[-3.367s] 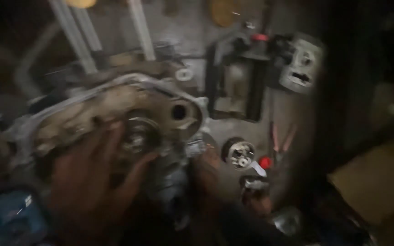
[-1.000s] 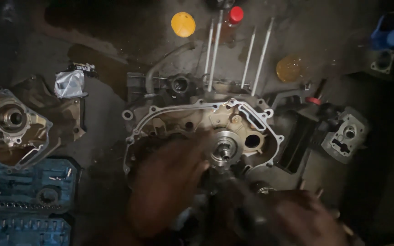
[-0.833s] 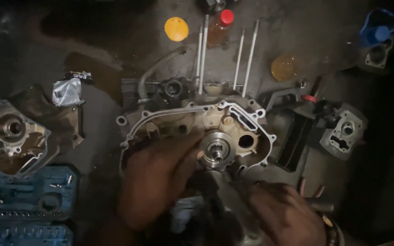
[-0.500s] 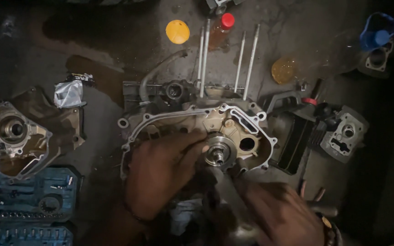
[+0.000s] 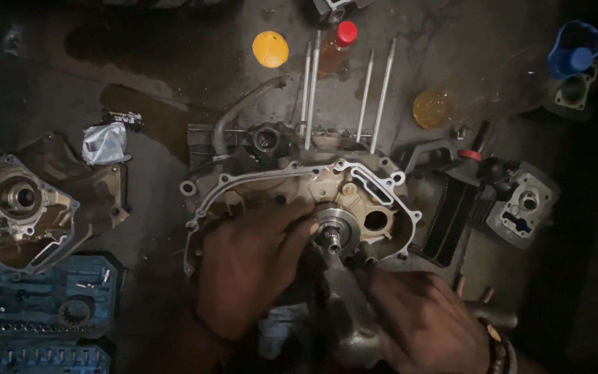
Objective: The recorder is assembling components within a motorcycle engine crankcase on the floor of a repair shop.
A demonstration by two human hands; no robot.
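- Engine case (image 5: 299,183) lying open-side up on the dark, oil-stained floor (image 5: 174,76), at the middle of the view, with four thin rods (image 5: 372,93) standing out of its far end.
- Left hand (image 5: 247,266) spread flat over the near left part of the case, fingertips (image 5: 306,225) touching the round shaft hub (image 5: 333,228); fingers apart, nothing clamped.
- Right hand (image 5: 420,322) low at the right, wrapped around a grey metal tool (image 5: 344,294) whose tip meets the shaft hub.
- Second engine cover (image 5: 22,208) on a rag, well off to the left.
- Blue socket set (image 5: 36,305) open just below that cover.
- Crumpled silver wrapper (image 5: 105,142) between the cover and the case.
- Yellow cap (image 5: 270,50) and red-capped bottle (image 5: 337,45) beyond the rods.
- Grey cylinder head (image 5: 524,208) to the right of the case; blue cup (image 5: 576,52) at the far right corner.
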